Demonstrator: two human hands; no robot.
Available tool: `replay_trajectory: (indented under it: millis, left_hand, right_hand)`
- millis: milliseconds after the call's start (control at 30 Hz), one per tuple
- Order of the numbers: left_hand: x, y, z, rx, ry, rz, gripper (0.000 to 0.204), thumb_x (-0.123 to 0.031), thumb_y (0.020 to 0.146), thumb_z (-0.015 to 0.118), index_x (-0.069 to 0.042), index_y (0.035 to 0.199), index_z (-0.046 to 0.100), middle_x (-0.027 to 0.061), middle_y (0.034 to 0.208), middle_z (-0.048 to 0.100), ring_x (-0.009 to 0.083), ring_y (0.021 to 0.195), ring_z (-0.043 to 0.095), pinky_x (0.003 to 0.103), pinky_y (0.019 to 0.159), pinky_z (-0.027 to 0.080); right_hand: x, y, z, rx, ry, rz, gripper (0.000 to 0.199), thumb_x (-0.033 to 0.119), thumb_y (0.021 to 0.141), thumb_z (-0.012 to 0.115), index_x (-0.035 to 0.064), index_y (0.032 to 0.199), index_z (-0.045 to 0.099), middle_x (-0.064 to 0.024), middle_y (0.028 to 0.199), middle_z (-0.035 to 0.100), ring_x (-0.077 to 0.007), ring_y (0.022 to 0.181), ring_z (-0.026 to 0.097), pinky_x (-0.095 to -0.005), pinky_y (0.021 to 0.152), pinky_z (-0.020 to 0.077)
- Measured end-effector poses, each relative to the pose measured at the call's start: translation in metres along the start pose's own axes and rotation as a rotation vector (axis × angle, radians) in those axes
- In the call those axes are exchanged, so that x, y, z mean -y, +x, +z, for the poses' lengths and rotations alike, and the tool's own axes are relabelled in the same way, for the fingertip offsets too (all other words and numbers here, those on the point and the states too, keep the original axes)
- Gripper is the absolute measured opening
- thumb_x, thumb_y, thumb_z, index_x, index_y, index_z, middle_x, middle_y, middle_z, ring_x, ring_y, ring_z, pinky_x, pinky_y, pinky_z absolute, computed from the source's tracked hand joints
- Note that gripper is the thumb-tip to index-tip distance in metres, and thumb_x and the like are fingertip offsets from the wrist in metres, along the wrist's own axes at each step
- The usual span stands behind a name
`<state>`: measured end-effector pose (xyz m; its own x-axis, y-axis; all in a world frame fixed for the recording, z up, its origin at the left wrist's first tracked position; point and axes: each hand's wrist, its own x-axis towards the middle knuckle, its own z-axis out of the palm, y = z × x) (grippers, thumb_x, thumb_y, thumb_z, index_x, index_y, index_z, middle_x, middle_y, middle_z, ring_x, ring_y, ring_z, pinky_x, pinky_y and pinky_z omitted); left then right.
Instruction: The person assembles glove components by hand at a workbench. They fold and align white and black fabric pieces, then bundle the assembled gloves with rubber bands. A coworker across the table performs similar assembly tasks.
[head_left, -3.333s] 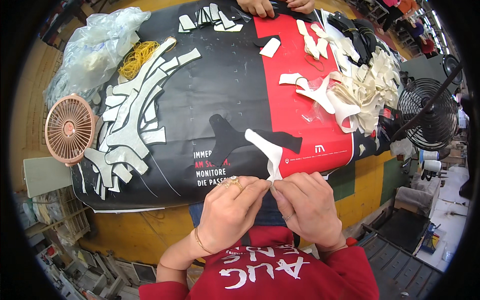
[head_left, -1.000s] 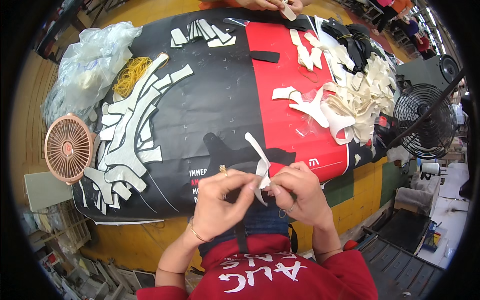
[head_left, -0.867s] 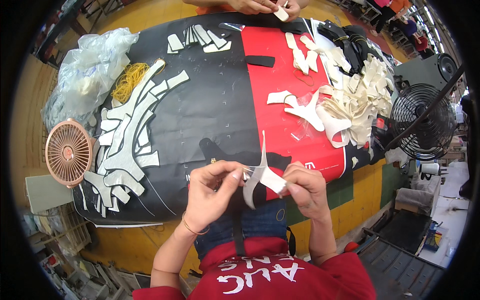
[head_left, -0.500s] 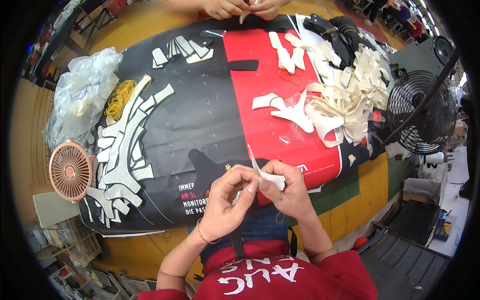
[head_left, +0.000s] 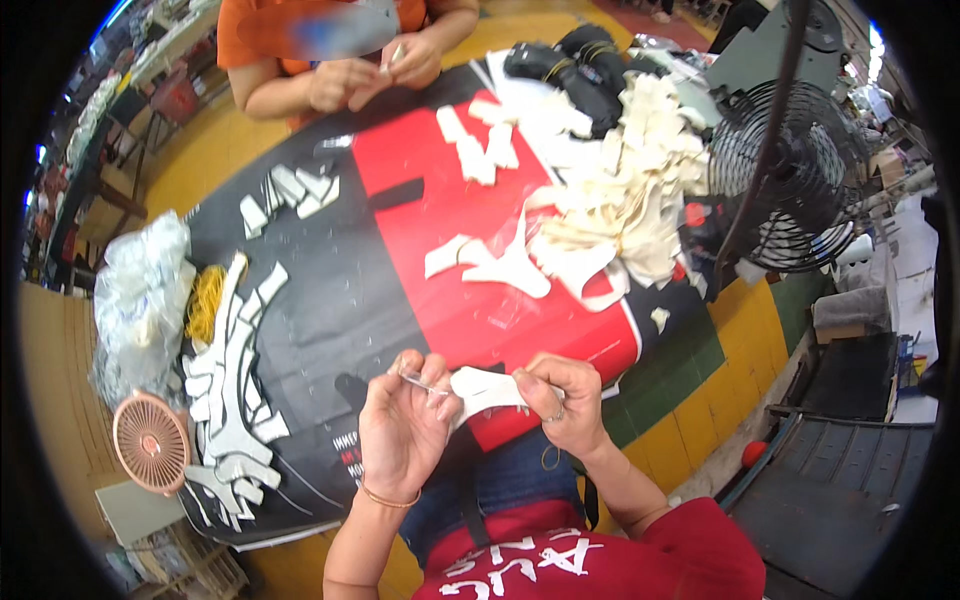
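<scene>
Your fingers (head_left: pixel 437 392) on the left hand (head_left: pixel 405 430) are pinched together on the near end of a white cut piece (head_left: pixel 483 388), and a thin clear strip seems to stand off its edge toward your thumb, though the view is too blurred there to be sure. Your right hand (head_left: pixel 562 402) clamps the other end of the same piece, fingertips closed on it, so the piece hangs between both hands just above the near edge of the counter (head_left: pixel 420 240). You wear a thin bracelet (head_left: pixel 385 497) on the left wrist.

Under your hands the counter is covered by a black and red printed sheet (head_left: pixel 345 300). To your left lies a row of grey-white cut strips (head_left: pixel 225 380), with a small pink fan (head_left: pixel 150 441) at its near end. Beyond those sit a bundle of yellow rubber bands (head_left: pixel 205 300) and a crumpled clear plastic bag (head_left: pixel 140 300).

Farther out on the red part lie loose white pieces (head_left: pixel 495 265), and to their right a heap of cream-coloured pieces (head_left: pixel 625 180). A black wire-guard fan (head_left: pixel 790 175) stands at the right edge. At the far side another person in an orange top (head_left: pixel 260 40) holds a small piece in both hands (head_left: pixel 375 75).
</scene>
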<state>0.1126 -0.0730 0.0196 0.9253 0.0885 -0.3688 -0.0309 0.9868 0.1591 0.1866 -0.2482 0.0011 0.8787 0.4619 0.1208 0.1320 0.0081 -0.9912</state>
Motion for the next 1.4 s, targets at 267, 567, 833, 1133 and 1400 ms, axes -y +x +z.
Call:
replay_trajectory:
  millis: [267, 567, 833, 1133, 1400]
  left_hand:
    - [-0.074, 0.019, 0.008, 0.07, 0.177, 0.405, 0.008, -0.015, 0.097, 0.044, -0.008, 0.098, 0.047, 0.0021, 0.087, 0.041, 0.0132, 0.075, 0.042, 0.028, 0.068, 0.039]
    - [-0.089, 0.081, 0.059, 0.249, 0.319, 0.57, 0.012, -0.017, 0.1, 0.043, -0.009, 0.093, 0.048, 0.0, 0.082, 0.042, 0.0119, 0.074, 0.042, 0.027, 0.066, 0.038]
    - [-0.001, 0.16, 0.086, 0.494, 1.953, 0.364, 0.026, -0.024, 0.095, 0.063, -0.005, 0.113, 0.065, 0.0091, 0.114, 0.064, 0.0193, 0.077, 0.068, 0.036, 0.07, 0.054]
    - [0.016, 0.089, 0.072, 0.266, 1.955, 0.307, 0.038, -0.032, 0.094, 0.068, -0.003, 0.116, 0.059, 0.0135, 0.115, 0.065, 0.0207, 0.094, 0.067, 0.032, 0.077, 0.054]
    - [0.004, -0.007, 0.01, 0.237, 1.035, 0.048, 0.059, -0.017, 0.1, 0.061, 0.001, 0.149, 0.032, 0.0105, 0.122, 0.063, 0.0148, 0.107, 0.063, 0.029, 0.087, 0.052]
  right_hand:
    - [-0.02, -0.012, -0.076, -0.548, 0.266, 0.027, 0.03, 0.02, 0.095, 0.06, -0.0035, 0.078, 0.065, -0.0017, 0.061, 0.055, -0.0079, 0.05, 0.048, -0.0249, 0.047, 0.0358]
    - [-0.029, -0.047, -0.174, -1.303, 0.496, -0.171, 0.024, 0.026, 0.094, 0.062, 0.0062, 0.108, 0.059, -0.0066, 0.085, 0.065, -0.0198, 0.074, 0.061, -0.0339, 0.061, 0.0489]
    - [0.0, -0.077, -0.172, -0.588, 0.01, -0.112, 0.025, 0.011, 0.087, 0.066, -0.0023, 0.067, 0.059, -0.0042, 0.077, 0.061, -0.0084, 0.072, 0.053, -0.0235, 0.064, 0.0374]
    - [0.037, -0.02, -0.089, -0.445, -0.346, -0.246, 0.018, 0.006, 0.079, 0.079, -0.0007, 0.071, 0.065, -0.0093, 0.073, 0.064, -0.015, 0.066, 0.061, -0.029, 0.06, 0.0451]
    - [0.057, 0.002, 0.004, 0.25, -0.786, -0.418, 0.043, 0.047, 0.065, 0.087, 0.0115, 0.084, 0.072, -0.0082, 0.115, 0.061, -0.0267, 0.104, 0.057, -0.0412, 0.092, 0.0398]
